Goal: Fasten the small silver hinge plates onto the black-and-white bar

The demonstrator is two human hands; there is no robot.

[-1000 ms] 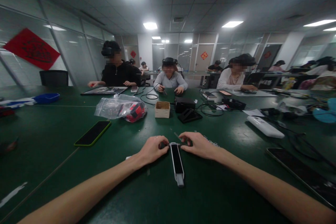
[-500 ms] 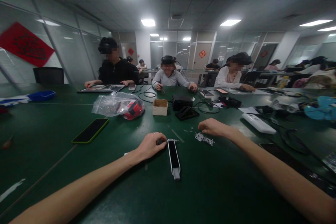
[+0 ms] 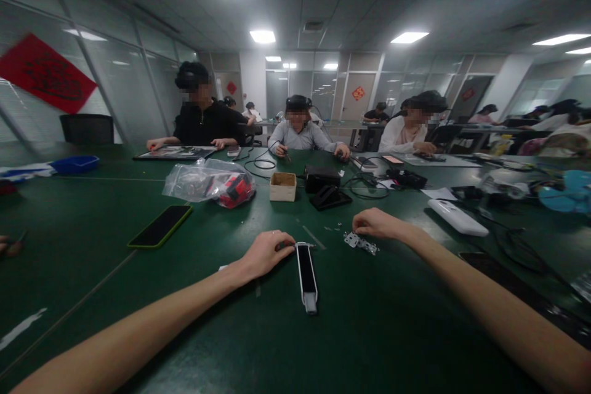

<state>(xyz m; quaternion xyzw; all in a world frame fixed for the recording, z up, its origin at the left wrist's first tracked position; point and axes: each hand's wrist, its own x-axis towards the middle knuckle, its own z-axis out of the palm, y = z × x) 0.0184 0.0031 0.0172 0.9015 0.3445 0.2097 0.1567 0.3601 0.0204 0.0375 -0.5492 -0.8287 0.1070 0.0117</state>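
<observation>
A slim white-framed device with a dark face (image 3: 306, 274) lies lengthwise on the green table (image 3: 351, 332). My left hand (image 3: 271, 251) rests at its upper left end, fingers curled, the thumb and a fingertip close to the device's corner. What those fingers hold, if anything, is hidden. My right hand (image 3: 375, 223) is bent down at the far edge of a small pile of silvery metal pieces (image 3: 361, 243). Its fingertips point toward the pieces and are too small to make out clearly. Thin clear strips (image 3: 314, 237) lie between the two hands.
Beyond my hands are a small open box (image 3: 282, 187), a black stand (image 3: 330, 198) and a plastic bag with red items (image 3: 231, 189). A green-edged phone (image 3: 160, 226) lies left; a white case (image 3: 457, 217) and cables lie right. People sit across the table.
My right hand has dropped slightly toward the metal pieces, its fingers now closer to them. My left hand remains by the device. At the far left edge, another person's hand has shifted.
</observation>
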